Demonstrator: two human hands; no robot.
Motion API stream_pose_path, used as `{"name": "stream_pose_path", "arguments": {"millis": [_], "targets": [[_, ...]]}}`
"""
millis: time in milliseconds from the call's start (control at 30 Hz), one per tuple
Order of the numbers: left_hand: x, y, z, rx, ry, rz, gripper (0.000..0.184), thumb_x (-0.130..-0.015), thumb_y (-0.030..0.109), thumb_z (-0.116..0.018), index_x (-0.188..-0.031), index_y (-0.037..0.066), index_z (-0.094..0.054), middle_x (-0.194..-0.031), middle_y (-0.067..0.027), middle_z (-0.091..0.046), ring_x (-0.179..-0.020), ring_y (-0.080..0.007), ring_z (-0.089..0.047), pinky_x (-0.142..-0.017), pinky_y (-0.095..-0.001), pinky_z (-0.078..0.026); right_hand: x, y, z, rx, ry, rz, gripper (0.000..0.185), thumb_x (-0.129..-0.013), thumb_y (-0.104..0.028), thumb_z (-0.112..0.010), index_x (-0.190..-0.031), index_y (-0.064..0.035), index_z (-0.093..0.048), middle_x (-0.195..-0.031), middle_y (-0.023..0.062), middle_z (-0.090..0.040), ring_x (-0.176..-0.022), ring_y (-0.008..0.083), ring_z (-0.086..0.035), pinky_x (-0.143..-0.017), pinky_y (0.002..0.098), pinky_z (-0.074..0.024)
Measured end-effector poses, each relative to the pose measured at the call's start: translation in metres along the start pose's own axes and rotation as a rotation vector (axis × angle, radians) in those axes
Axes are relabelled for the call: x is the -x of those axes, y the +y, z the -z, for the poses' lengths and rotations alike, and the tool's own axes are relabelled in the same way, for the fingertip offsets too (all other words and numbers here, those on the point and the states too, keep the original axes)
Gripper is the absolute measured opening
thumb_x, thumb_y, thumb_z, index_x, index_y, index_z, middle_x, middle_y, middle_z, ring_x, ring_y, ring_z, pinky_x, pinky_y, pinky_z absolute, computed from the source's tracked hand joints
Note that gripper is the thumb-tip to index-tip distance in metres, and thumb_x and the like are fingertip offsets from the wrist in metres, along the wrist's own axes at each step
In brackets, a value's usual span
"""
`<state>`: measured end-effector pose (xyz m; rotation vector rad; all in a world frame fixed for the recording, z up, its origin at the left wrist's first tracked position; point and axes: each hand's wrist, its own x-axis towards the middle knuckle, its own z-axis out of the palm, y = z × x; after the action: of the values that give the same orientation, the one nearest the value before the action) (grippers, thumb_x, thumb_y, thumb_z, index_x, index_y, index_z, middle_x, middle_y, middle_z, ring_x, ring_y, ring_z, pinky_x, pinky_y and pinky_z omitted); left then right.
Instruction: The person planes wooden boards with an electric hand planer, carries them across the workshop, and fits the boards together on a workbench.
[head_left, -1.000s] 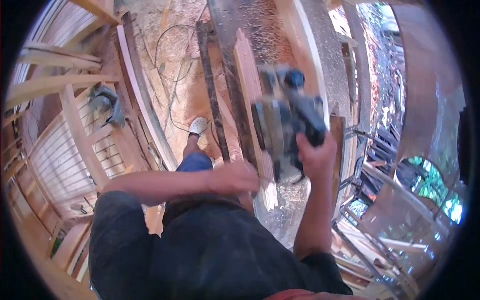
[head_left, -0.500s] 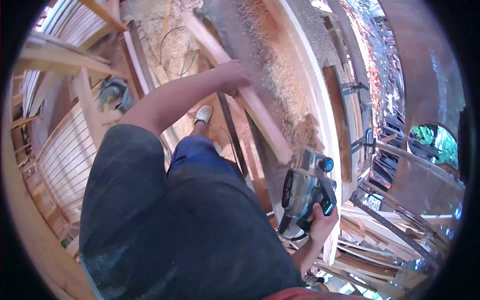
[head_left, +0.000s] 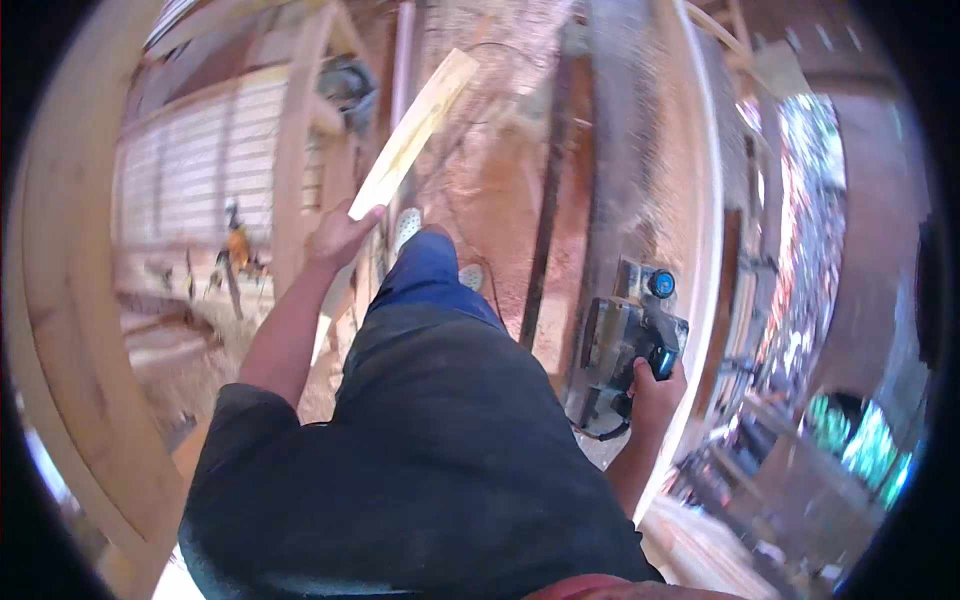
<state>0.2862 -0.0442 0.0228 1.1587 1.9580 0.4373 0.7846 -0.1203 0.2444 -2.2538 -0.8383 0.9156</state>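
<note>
My left hand (head_left: 340,237) is closed around a pale wooden board (head_left: 415,130), held out to the left of the bench. The board tilts, its far end up and to the right, above the floor. On the right, my right hand (head_left: 655,395) grips the handle of an electric planer (head_left: 622,345) with a blue-capped knob at its front. The planer rests on the dusty workbench (head_left: 630,140), beside a long light timber edge. A cord curves from the planer's rear.
Wooden frames (head_left: 300,150) stand on the left, with a slatted panel (head_left: 200,170) behind. A dark rail (head_left: 548,200) runs along the bench's near side. Clamps and stacked lumber lie beyond the bench. Sawdust covers the floor (head_left: 510,190) around my feet, where a cord lies.
My left hand has carried the wooden board leftward, off the bench, and swung its angle. My right hand stays on the planer. The view has turned left and is blurred.
</note>
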Motion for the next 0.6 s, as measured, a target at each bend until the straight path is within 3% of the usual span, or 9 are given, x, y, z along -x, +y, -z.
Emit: {"name": "stream_pose_path", "arguments": {"millis": [100,133,233,267,433,533,600], "targets": [[0.033,-0.015,0.02,0.05,0.15,0.276,0.082,-0.086,0.07,-0.069,-0.12,-0.004,-0.067,-0.1,-0.0237,-0.074,-0.097,-0.0338,-0.072,-0.086,-0.043,-0.054,-0.019,-0.017,-0.033,0.163,-0.191,0.119,0.019,-0.086,-0.006,-0.074,-0.103,-0.0034,-0.066,-0.075,0.0026,-0.063,-0.056,0.014,-0.057,-0.053,0.0312,-0.0478],[0.04,-0.025,0.026,0.15,0.189,0.309,0.079,-0.087,0.068,-0.069,-0.118,-0.005,-0.067,-0.097,-0.0236,-0.074,-0.094,-0.0327,-0.073,-0.085,-0.0427,-0.055,-0.038,-0.002,-0.051,0.283,-0.216,0.379,0.027,-0.085,-0.008,-0.074,-0.11,-0.002,-0.068,-0.079,0.0076,-0.068,-0.063,0.0244,-0.064,-0.064,0.0369,-0.0524],[0.059,-0.047,0.049,0.119,0.292,0.458,0.076,-0.088,0.065,-0.07,-0.118,-0.004,-0.068,-0.096,-0.0224,-0.075,-0.092,-0.0321,-0.074,-0.085,-0.0429,-0.055,-0.027,-0.054,-0.118,0.502,-0.479,0.544,0.037,-0.084,-0.012,-0.074,-0.119,-0.0014,-0.067,-0.087,0.0152,-0.072,-0.079,0.0318,-0.071,-0.076,0.0406,-0.0534],[0.06,-0.066,0.05,0.152,0.356,0.49,0.074,-0.088,0.064,-0.07,-0.117,-0.004,-0.068,-0.097,-0.0219,-0.075,-0.091,-0.0316,-0.074,-0.085,-0.0426,-0.055,-0.022,-0.071,-0.147,0.481,-0.572,0.46,0.042,-0.082,-0.013,-0.074,-0.122,-0.0027,-0.067,-0.096,0.0223,-0.072,-0.093,0.0371,-0.072,-0.08,0.043,-0.0534],[0.046,-0.177,0.056,0.289,0.624,0.473,0.067,-0.09,0.058,-0.073,-0.116,-0.003,-0.068,-0.099,-0.0201,-0.076,-0.093,-0.0286,-0.074,-0.085,-0.0408,-0.055,-0.052,-0.066,-0.306,0.782,-0.808,0.649,0.051,-0.078,-0.015,-0.077,-0.127,-0.0066,-0.067,-0.1,0.0243,-0.072,-0.098,0.0402,-0.071,-0.084,0.0452,-0.0548],[0.022,-0.208,0.071,0.221,0.609,0.538,0.061,-0.092,0.049,-0.075,-0.12,-0.004,-0.066,-0.105,-0.0178,-0.074,-0.097,-0.0258,-0.071,-0.09,-0.0391,-0.053,-0.071,-0.051,-0.425,0.796,-0.937,0.711,0.055,-0.077,-0.015,-0.075,-0.132,-0.0082,-0.066,-0.103,0.0253,-0.072,-0.103,0.0433,-0.069,-0.087,0.0474,-0.0545],[0.005,-0.226,0.076,0.266,0.583,0.574,0.06,-0.093,0.046,-0.074,-0.124,-0.005,-0.064,-0.111,-0.0165,-0.073,-0.101,-0.0245,-0.069,-0.092,-0.0383,-0.052,-0.076,-0.039,-0.504,0.814,-0.997,0.62,0.057,-0.077,-0.015,-0.073,-0.133,-0.0093,-0.066,-0.105,0.0256,-0.072,-0.104,0.0438,-0.068,-0.089,0.0483,-0.0539]]}}
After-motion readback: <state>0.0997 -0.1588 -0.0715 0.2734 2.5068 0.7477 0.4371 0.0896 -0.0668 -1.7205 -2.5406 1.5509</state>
